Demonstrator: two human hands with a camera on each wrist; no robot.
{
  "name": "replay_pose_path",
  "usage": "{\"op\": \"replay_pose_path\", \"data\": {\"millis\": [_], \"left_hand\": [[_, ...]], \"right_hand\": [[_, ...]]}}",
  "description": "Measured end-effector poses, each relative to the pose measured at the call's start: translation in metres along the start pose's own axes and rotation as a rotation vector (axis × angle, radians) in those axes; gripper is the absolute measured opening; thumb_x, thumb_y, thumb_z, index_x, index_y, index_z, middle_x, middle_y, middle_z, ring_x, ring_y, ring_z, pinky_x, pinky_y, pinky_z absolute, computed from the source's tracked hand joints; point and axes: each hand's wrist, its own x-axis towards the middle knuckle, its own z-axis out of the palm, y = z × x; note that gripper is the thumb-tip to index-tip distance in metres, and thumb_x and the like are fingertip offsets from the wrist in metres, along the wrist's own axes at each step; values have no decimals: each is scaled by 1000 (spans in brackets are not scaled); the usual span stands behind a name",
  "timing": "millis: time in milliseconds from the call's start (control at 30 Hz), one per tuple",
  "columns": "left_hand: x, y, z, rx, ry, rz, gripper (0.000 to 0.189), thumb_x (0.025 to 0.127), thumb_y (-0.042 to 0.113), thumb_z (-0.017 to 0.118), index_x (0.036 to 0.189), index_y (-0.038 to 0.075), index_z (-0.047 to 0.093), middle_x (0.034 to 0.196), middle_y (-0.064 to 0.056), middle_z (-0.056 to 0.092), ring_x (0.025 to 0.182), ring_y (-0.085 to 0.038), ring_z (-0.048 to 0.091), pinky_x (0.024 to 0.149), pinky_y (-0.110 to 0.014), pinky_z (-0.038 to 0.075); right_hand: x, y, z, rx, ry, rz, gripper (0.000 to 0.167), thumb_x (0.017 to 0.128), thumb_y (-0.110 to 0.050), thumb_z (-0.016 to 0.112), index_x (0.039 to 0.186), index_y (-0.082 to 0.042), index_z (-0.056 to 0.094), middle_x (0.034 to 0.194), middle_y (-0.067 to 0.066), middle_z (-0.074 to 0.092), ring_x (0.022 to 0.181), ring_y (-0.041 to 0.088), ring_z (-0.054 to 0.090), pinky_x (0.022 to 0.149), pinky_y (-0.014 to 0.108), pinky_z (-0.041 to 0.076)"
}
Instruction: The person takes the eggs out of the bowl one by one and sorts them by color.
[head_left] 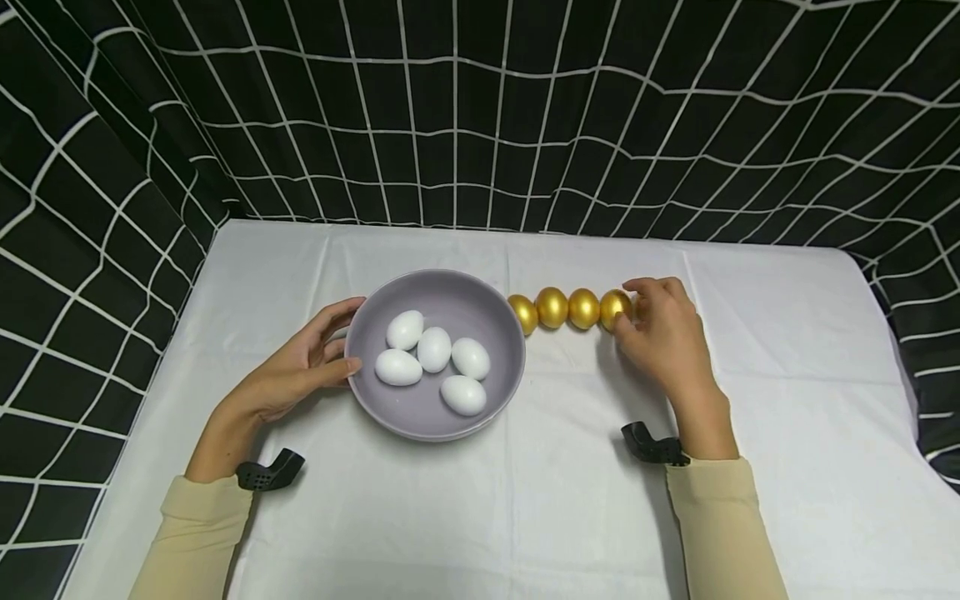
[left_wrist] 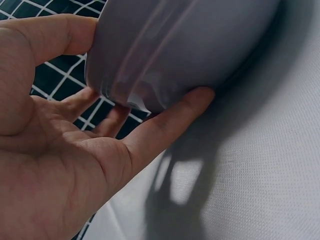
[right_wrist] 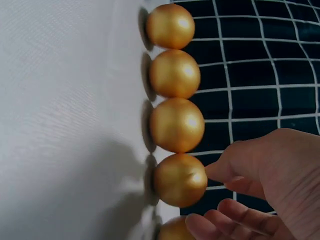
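A grey-purple bowl (head_left: 431,425) stands left of centre with several white eggs (head_left: 434,349) in it. My left hand (head_left: 303,362) holds its left side; in the left wrist view the fingers (left_wrist: 167,125) touch the outer wall of the bowl (left_wrist: 150,55). To the right of the bowl runs a row of several gold eggs (head_left: 552,308), the leftmost partly behind the rim. My right hand (head_left: 667,333) is at the row's right end, fingers curved about an end egg (right_wrist: 172,231). That egg is mostly hidden by the hand, and a digit meets the gold egg (right_wrist: 180,180) beside it.
A white cloth (head_left: 420,517) covers the table. Black fabric with a white grid (head_left: 465,117) rises behind the table and along both sides. A black wrist device (head_left: 272,471) sits at the left cuff, and a similar device (head_left: 652,446) at the right.
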Motion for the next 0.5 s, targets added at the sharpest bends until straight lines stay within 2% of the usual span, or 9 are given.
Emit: {"op": "replay_pose_path", "data": {"millis": [200,500], "left_hand": [[-1,0,-1,-2,-2,8,81,102,-1,63,167,16,20,173,-14,22,139,-15,55,97,-32,62],[-1,0,-1,-3,-4,6,81,102,-1,63,167,17,20,172,-14,22,140,-17,53,97,-32,61]], "right_hand": [[0,0,-4,2,24,1,38,93,-12,71,128,2,69,125,30,63,110,48,63,95,65,49],[0,-1,-4,18,21,0,38,93,-13,68,128,0,70,124,29,64,106,45,62,91,63,48]]}}
